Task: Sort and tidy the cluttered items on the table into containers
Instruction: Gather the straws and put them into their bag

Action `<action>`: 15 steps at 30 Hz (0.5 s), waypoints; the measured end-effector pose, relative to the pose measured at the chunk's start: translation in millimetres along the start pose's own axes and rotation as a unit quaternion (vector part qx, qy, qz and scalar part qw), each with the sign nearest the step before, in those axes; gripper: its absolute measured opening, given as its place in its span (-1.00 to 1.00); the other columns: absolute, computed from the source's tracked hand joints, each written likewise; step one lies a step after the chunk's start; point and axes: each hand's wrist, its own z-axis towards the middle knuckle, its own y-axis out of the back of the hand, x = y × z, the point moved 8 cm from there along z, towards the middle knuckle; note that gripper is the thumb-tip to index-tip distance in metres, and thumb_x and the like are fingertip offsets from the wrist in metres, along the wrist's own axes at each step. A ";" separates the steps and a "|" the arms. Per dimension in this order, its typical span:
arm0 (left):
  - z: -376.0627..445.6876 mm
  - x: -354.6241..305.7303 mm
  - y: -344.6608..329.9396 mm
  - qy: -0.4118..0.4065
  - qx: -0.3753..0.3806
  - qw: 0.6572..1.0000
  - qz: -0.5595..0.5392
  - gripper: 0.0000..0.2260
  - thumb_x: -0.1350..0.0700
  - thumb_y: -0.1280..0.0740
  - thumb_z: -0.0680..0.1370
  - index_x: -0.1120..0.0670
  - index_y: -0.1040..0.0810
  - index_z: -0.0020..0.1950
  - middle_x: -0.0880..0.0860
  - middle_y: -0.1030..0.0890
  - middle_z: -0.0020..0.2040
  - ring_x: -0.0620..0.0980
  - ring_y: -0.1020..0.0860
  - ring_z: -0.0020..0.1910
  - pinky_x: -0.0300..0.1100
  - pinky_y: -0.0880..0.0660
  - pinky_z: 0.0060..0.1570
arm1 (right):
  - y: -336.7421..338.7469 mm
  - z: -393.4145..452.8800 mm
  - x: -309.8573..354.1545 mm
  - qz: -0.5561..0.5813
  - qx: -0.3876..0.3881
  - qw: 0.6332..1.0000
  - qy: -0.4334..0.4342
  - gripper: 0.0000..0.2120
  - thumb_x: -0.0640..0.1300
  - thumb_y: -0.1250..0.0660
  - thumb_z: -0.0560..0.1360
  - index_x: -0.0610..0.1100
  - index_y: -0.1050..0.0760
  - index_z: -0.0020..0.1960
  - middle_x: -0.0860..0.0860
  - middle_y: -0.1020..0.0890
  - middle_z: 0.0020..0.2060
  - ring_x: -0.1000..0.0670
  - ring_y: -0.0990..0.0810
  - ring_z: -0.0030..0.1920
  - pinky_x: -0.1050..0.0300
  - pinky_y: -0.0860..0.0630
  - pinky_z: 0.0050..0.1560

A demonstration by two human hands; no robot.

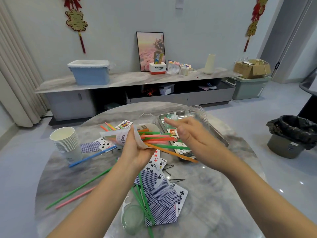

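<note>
My view cuts off the table (223, 194) at the near edge, and my forearms hide part of the cards (161, 203) and loose straws (77, 189) spread from middle to near edge. Left hand (137, 150) grips the bag (120, 138) above table centre, straws sticking out its right end over the tray (221, 140), whose contents I can't make out. Right hand (188, 134) is blurred, fingers straight and holding nothing, just right of the straw tips; bare top at far right.
</note>
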 end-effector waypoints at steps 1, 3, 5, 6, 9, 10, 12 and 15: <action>1.0 -2.5 0.2 -0.002 0.003 1.000 -0.003 -0.49 -0.15 -0.20 0.58 0.23 -0.42 0.34 0.29 -0.53 0.23 0.27 -0.52 0.19 0.17 -0.51 0.02 | 7.8 -1.4 5.2 0.003 -0.031 0.999 0.025 -0.58 0.34 -0.06 0.48 0.30 -0.35 0.29 0.20 -0.38 0.05 0.26 -0.38 0.13 0.44 -0.28 0.11; 2.8 -7.7 1.2 -0.006 0.007 1.000 -0.007 -0.49 -0.14 -0.20 0.59 0.24 -0.40 0.35 0.31 -0.53 0.23 0.30 -0.51 0.20 0.22 -0.48 0.08 | 13.3 -4.1 10.5 -0.024 -0.025 0.998 0.056 -0.55 0.36 -0.20 0.35 0.34 -0.39 0.22 0.28 -0.32 0.08 0.31 -0.37 0.10 0.49 -0.30 0.06; 1.5 -9.3 -0.3 -0.007 0.012 1.000 -0.007 -0.50 -0.13 -0.20 0.60 0.24 -0.40 0.35 0.32 -0.54 0.21 0.32 -0.52 0.19 0.25 -0.45 0.14 | 5.5 -5.9 9.9 -0.107 0.020 0.992 0.067 -0.43 0.42 -0.23 0.29 0.36 -0.31 0.29 0.28 -0.24 0.20 0.32 -0.29 0.19 0.40 -0.28 0.17; -0.3 -9.6 -1.7 -0.010 0.015 1.000 -0.007 -0.51 -0.12 -0.19 0.60 0.24 -0.41 0.34 0.32 -0.55 0.20 0.31 -0.52 0.19 0.24 -0.45 0.16 | -0.3 -5.3 10.4 -0.142 0.017 0.987 0.074 -0.39 0.43 -0.19 0.32 0.32 -0.28 0.34 0.24 -0.22 0.27 0.25 -0.26 0.26 0.29 -0.27 0.25; -5.3 -5.7 -7.5 -0.014 0.027 1.000 -0.004 -0.53 -0.12 -0.16 0.61 0.26 -0.46 0.27 0.29 -0.59 0.14 0.25 -0.55 0.15 0.14 -0.48 0.12 | -13.8 -5.9 18.5 -0.201 -0.122 0.965 0.117 -0.46 0.29 -0.03 0.52 0.03 -0.41 0.34 0.00 -0.40 0.29 0.02 -0.35 0.27 0.08 -0.27 0.30; -7.6 -2.5 -9.9 -0.010 0.030 0.999 -0.001 -0.55 -0.12 -0.16 0.61 0.25 -0.49 0.20 0.27 -0.61 0.07 0.21 -0.57 0.11 0.11 -0.48 0.14 | -18.9 -6.2 18.5 -0.213 -0.168 0.955 0.122 -0.49 0.23 0.01 0.56 -0.04 -0.47 0.29 -0.03 -0.48 0.24 -0.02 -0.39 0.23 0.07 -0.27 0.28; -11.8 7.6 -14.6 0.007 0.043 0.999 0.011 -0.57 -0.13 -0.16 0.60 0.24 -0.52 0.08 0.25 -0.63 -0.04 0.17 -0.59 0.04 0.06 -0.47 0.19 | -28.9 -2.0 10.0 -0.207 -0.209 0.949 0.110 -0.49 0.16 0.05 0.60 -0.10 -0.51 0.24 -0.06 -0.52 0.21 -0.06 -0.42 0.21 0.08 -0.23 0.27; -16.2 21.5 -17.5 0.022 0.050 0.997 0.046 -0.58 -0.13 -0.15 0.61 0.23 -0.53 0.00 0.22 -0.65 -0.17 0.12 -0.66 -0.17 -0.05 -0.63 -0.20 | -40.7 8.9 -4.4 -0.191 -0.194 0.958 0.090 -0.44 0.20 0.13 0.60 -0.08 -0.43 0.32 -0.10 -0.40 0.35 -0.05 -0.29 0.30 0.04 -0.09 0.34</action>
